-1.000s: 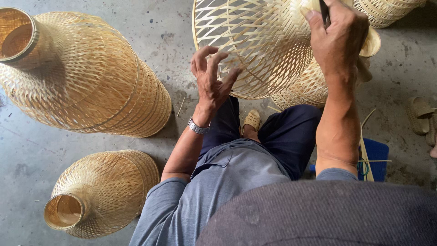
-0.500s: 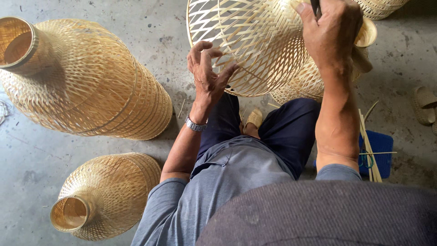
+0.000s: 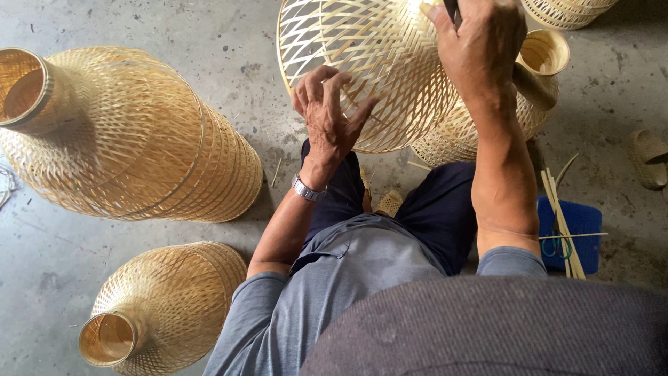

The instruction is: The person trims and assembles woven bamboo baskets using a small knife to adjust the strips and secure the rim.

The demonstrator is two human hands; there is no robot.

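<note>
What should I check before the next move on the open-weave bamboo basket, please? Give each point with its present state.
1. Left hand touches the basket rim: ok, fingers spread on the weave.
2. Right hand has a firm grip on the dark tool: cannot tell, mostly hidden.
3. Basket steady above the knees: ok, both hands are on it.
4. Spare bamboo strips near: ok, on the blue object at right.
5. Finished baskets apart from the work: ok.
</note>
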